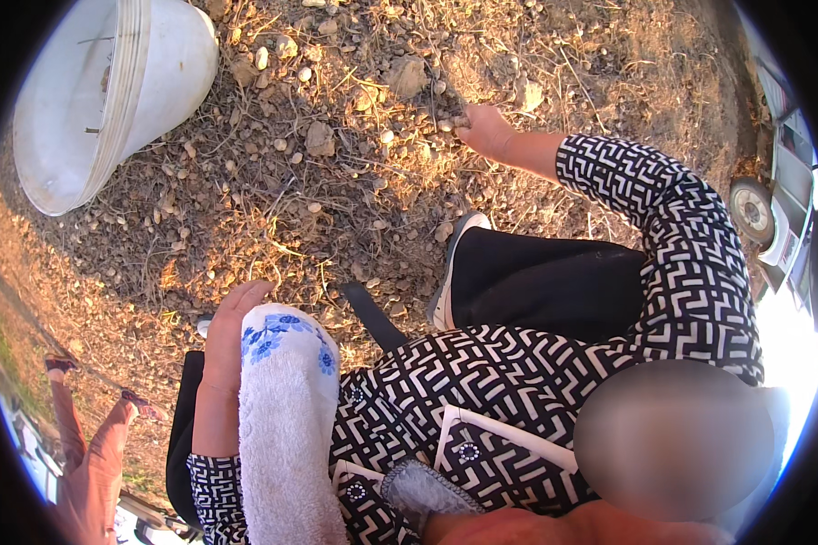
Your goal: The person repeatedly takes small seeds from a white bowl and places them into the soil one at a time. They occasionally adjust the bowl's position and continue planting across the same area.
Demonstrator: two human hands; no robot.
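Observation:
My right hand reaches down to the dry soil, fingertips bent in among peanuts in their shells. Whether a peanut is between those fingers is too small to tell. Low on the left, my left hand lies beside a white terry towel with blue printed flowers, which hides part of it. Its fingers point forward over the ground, and I cannot see whether they hold anything. More peanuts, such as a pale peanut, lie scattered among clods and dry plant stalks.
A white plastic bucket lies tipped at the upper left, with a few bits inside. Earth clods dot the ground. My shoe is near the middle. Another person's legs are at the lower left. A vehicle wheel shows at right.

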